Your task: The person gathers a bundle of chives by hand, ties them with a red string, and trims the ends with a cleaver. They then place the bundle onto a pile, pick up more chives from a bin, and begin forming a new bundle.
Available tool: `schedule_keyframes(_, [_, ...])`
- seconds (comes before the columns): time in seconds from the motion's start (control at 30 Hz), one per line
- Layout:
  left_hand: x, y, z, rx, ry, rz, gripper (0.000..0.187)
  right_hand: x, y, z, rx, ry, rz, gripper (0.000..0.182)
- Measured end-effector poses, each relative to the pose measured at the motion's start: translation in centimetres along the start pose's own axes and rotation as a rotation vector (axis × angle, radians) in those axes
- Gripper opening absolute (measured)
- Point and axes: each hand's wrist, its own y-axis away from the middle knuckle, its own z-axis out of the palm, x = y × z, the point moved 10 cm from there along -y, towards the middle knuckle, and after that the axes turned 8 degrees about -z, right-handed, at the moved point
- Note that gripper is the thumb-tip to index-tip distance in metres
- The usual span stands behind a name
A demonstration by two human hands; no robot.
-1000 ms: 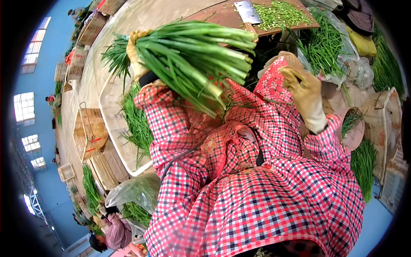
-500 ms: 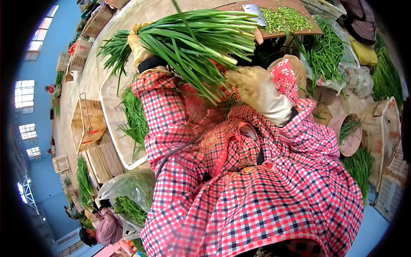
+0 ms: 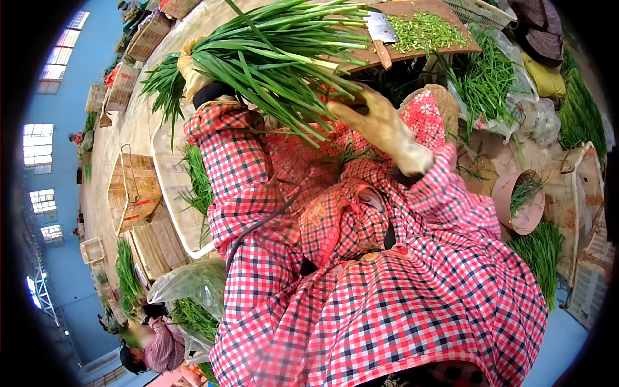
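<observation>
A large bunch of garlic chives [image 3: 271, 58] is raised in front of me, its pale stem ends pointing right and its leaf tips left. My left hand [image 3: 191, 68], in a tan glove, is wrapped around the leafy part. My right hand [image 3: 377, 126], gloved too, is beside the lower stems with thumb and fingers apart; its fingertips are slightly blurred. Just beyond the stem ends, a cleaver [image 3: 382, 32] lies on a wooden board [image 3: 445, 13] beside chopped stem pieces [image 3: 422, 32]. Loose leaves [image 3: 354, 155] rest on my lap.
At left stands a white tub [image 3: 171, 187] with chives, near a wooden-looking crate [image 3: 135, 187]. Plastic-lined chives [image 3: 490, 77] sit at right, beyond a pink container [image 3: 519, 200] and a basket [image 3: 570, 206]. Another person [image 3: 164, 342] is at lower left.
The bunch and my left hand have shifted slightly left and up. My right hand has turned, its thumb and fingers spreading apart, and the cleaver's handle is more exposed.
</observation>
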Motion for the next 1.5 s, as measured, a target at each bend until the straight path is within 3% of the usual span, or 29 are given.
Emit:
schedule_keyframes(0.07, [2.4,1.0,1.4,0.101,-0.810,0.298,0.021,4.9,-1.5,1.7,0.099,0.086,0.085,0.041])
schedule_keyframes(0.1, [2.6,1.3,2.0,0.118,-0.963,0.379,0.021,4.9,-1.6,2.2,0.143,-0.298,0.055,0.036])
schedule_keyframes(0.13, [2.7,1.3,2.0,0.120,-0.930,0.370,0.021,4.8,-1.7,2.6,0.184,-0.682,0.023,0.032])
schedule_keyframes(0.2, [2.9,0.6,1.4,0.114,-0.686,0.298,0.021,8.8,-1.1,2.5,0.123,-0.373,0.217,0.021])
schedule_keyframes(0.23, [3.2,0.1,1.2,0.109,-0.545,0.251,0.021,9.5,0.0,1.5,0.174,-0.440,0.262,0.020])
schedule_keyframes(0.3, [3.5,-0.6,0.6,0.115,-0.408,0.193,0.021,12.5,0.8,1.5,0.083,-0.441,0.451,0.020])
schedule_keyframes(0.33, [3.6,-0.9,0.8,0.115,-0.388,0.183,0.021,12.3,-0.1,2.1,0.004,-0.508,0.283,0.026])
schedule_keyframes(0.47, [3.4,-1.3,1.6,0.125,-0.355,0.168,0.021,5.9,-4.5,4.8,-0.199,-1.200,0.129,0.050])
schedule_keyframes(0.57, [3.2,-0.7,2.4,0.132,-0.362,0.173,0.021,4.1,-5.1,4.1,-0.137,-1.041,0.162,0.046])
schedule_keyframes(0.67, [3.2,-0.2,2.9,0.140,-0.370,0.185,0.020,2.6,-3.8,3.9,0.166,-1.250,0.547,0.040])
schedule_keyframes(0.73, [3.5,-0.2,3.4,0.141,-0.364,0.189,0.020,4.8,-4.2,4.2,0.167,-1.165,0.523,0.038])
schedule_keyframes(0.8, [3.6,-0.3,3.6,0.145,-0.357,0.189,0.020,6.2,-3.7,3.3,0.366,-1.218,0.527,0.032])
schedule_keyframes(0.9, [3.9,-0.5,4.3,0.139,-0.352,0.188,0.020,6.0,-3.3,3.3,-0.001,-1.432,0.305,0.025])
schedule_keyframes(0.93, [4.0,-0.4,4.5,0.140,-0.355,0.185,0.020,5.6,-2.3,2.9,0.081,-1.295,0.368,0.023])
schedule_keyframes(0.97, [3.9,-0.7,4.8,0.134,-0.351,0.186,0.020,5.7,-1.5,2.6,0.091,-1.350,0.429,0.025])
schedule_keyframes(1.03, [3.8,-1.8,5.3,0.127,-0.350,0.179,0.020,6.7,0.0,1.3,-0.017,-1.283,0.250,0.027])
schedule_keyframes(1.1, [4.0,-2.8,5.9,0.118,-0.347,0.172,0.020,7.0,1.9,-0.9,0.048,-1.252,0.252,0.027])
schedule_keyframes(1.17, [4.4,-3.8,6.7,0.102,-0.341,0.170,0.019,10.8,3.9,-2.7,0.069,-1.015,0.330,0.025])
schedule_keyframes(1.23, [4.7,-4.4,7.4,0.094,-0.337,0.176,0.019,8.8,5.3,-4.5,-0.082,-0.104,0.250,0.023])
schedule_keyframes(1.27, [5.0,-4.5,7.8,0.088,-0.343,0.176,0.019,6.4,5.4,-5.1,-0.182,0.543,0.115,0.026])
schedule_keyframes(1.3, [5.2,-4.9,8.2,0.083,-0.338,0.180,0.019,2.2,5.4,-4.6,-0.141,0.611,-0.037,0.033])
schedule_keyframes(1.33, [5.4,-5.1,8.5,0.081,-0.340,0.182,0.019,-2.0,5.3,-4.3,0.018,0.762,-0.382,0.045])
schedule_keyframes(1.37, [5.5,-5.3,8.7,0.078,-0.343,0.180,0.019,-5.4,4.5,-4.1,0.083,0.772,-0.402,0.057])
schedule_keyframes(1.43, [5.5,-5.3,9.0,0.076,-0.353,0.180,0.019,-11.0,3.3,-3.0,0.253,0.740,-0.639,0.072])
schedule_keyframes(1.5, [5.7,-5.0,9.4,0.077,-0.357,0.171,0.019,-13.9,1.3,-0.4,0.350,0.778,-0.827,0.057])
